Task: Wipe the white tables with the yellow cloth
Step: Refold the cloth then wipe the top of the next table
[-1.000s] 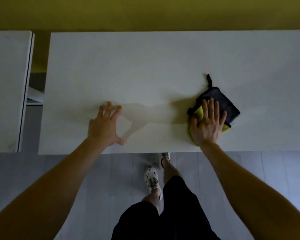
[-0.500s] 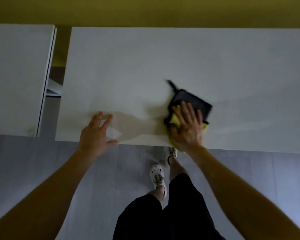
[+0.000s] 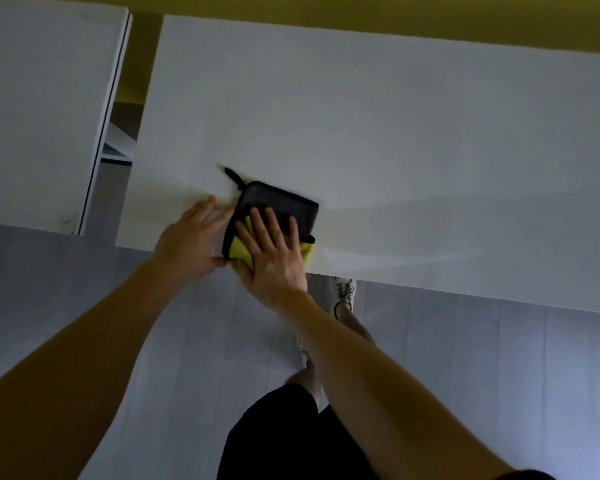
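The folded cloth, yellow underneath with a black top face and a black loop, lies near the front edge of the large white table. My right hand presses flat on the cloth with straight, spread fingers. My left hand rests flat on the table right beside the cloth's left edge, its thumb touching the cloth's lower corner. A faint damp streak runs across the tabletop to the right of the cloth.
A second white table stands to the left, separated by a narrow gap. A yellow wall runs behind both tables. My legs and white shoes are on the grey floor under the table's front edge.
My right hand has slid the cloth leftwards along the front of the table until it meets my left hand. The view has shifted left, showing more of the second table.
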Motion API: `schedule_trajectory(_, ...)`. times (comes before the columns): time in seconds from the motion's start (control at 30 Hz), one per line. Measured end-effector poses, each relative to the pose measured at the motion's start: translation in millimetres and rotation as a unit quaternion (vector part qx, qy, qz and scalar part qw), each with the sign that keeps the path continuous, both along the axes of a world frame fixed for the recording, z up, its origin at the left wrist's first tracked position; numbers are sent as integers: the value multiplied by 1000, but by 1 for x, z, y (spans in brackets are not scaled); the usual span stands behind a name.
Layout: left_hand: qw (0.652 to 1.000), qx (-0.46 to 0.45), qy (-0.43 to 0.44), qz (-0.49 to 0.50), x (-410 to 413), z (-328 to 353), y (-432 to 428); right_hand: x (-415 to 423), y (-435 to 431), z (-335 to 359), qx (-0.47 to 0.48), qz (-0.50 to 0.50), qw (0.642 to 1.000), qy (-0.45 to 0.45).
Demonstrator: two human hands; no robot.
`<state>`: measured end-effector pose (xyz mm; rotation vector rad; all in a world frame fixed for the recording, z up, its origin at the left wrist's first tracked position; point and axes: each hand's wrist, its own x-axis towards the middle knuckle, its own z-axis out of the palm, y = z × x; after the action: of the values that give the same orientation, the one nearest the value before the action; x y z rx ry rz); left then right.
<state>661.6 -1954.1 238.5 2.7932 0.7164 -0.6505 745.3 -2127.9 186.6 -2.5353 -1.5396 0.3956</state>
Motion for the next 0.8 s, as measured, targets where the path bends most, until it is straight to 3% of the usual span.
schedule_trajectory(0.1,1000,-21,-11,-2,-3,8,20,39,-50,-12,30,7,1000,-6)
schedule_trajectory(0.17,1000,10,11,26,-5,11,27,76,-99,-11,36,-41,998,-32)
schedule_trajectory(0.27,992,33,46,109,-12,7,32,124,-144,-5,-14,-92,995,-44)
schedule_trajectory(0.47,985,0,41,168,-19,-6,37,156,-37,0,-40,-169,983,-59)
schedule_trajectory(0.57,985,-7,41,170,-20,-7,32,88,22,2,-15,22,999,-34)
schedule_trajectory(0.67,983,-24,3,184,-27,-9,31,33,34,7,-25,250,968,-22)
schedule_trajectory(0.8,984,-18,-7,179,-31,-13,31,88,44,-9,-4,349,936,-34)
